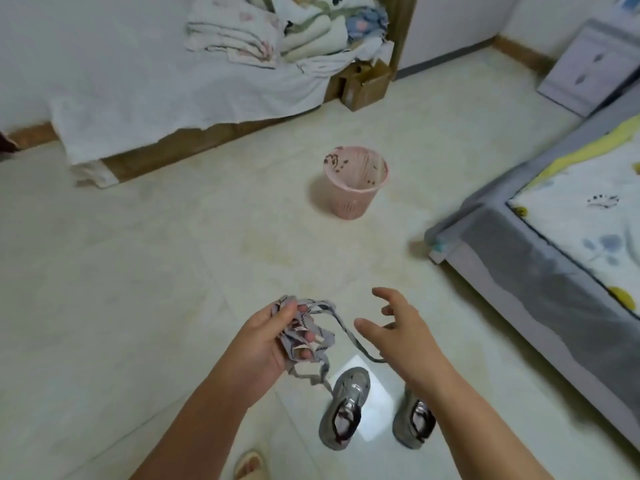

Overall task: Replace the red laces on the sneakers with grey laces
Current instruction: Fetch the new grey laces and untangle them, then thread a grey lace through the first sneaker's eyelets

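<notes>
My left hand [266, 337] grips a bunched bundle of grey laces [308, 332] with dark flecks; loops spill between its fingers. One strand [349, 336] hangs in an arc toward my right hand [398, 327], whose fingers are spread and loosely bent; whether the strand touches its palm I cannot tell. Below on the floor stand two grey sneakers, the left one [343, 410] in full view and the right one [414, 427] partly hidden behind my right forearm. I see no lace in the eyelets of either. No red laces are in view.
A pink plastic waste basket [356, 183] stands on the tiled floor ahead. A bed with a grey base [540, 271] runs along the right. A sheet-draped bed [156, 98] with folded linens and a cardboard box [363, 84] are at the back. A slippered foot [251, 464] shows at the bottom.
</notes>
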Demonstrator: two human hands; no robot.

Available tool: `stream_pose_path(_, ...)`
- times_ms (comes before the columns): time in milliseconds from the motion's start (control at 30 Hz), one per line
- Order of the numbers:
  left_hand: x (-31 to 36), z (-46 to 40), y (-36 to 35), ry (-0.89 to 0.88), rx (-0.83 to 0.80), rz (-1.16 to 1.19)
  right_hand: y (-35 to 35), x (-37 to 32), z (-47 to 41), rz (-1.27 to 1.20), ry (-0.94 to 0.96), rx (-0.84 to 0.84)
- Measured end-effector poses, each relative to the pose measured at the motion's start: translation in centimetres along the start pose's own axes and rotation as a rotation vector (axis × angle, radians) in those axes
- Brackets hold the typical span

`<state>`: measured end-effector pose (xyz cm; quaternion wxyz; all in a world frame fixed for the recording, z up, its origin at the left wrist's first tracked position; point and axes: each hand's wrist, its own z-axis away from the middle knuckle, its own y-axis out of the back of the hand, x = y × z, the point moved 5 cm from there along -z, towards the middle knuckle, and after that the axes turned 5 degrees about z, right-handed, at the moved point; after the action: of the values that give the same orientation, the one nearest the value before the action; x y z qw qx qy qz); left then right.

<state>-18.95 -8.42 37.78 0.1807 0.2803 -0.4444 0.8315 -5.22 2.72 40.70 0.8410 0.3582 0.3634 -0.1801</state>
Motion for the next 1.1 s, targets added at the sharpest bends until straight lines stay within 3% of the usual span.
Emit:
stream_pose_path(233,-12.3,-6.5,-0.6,0.048,-0.134,0.038,-2.5,11.1,-3.3,-0.238,-0.003,-0.167)
stream_pose_path(400,-19.3,-11.1,3.9,0.048,0.084,-0.294,-3.5,20.7,-7.4,-0.229,-0.066,-0.100)
stream_pose_path(567,-24.9,-15.9,9.7,0.018,0.243,-0.438,-5.2,29.0,-10.6,-0.233,-0.078,-0.033)
stream_pose_path(800,-31.5,-22.1,14.9,0.010,0.195,-0.766,-7.6,37.7,-15.2,-0.214,-0.049,0.014)
stream_pose_path(933,-33.7,-24.4,16.4,0.008,0.106,-0.823,-8.6,41.1,-17.0,-0.162,-0.031,0.007)
stream_pose_path(1100,-34.3,-25.4,17.2,-0.046,0.115,-0.833,-9.5,42.5,-17.9,-0.109,0.010,0.023)
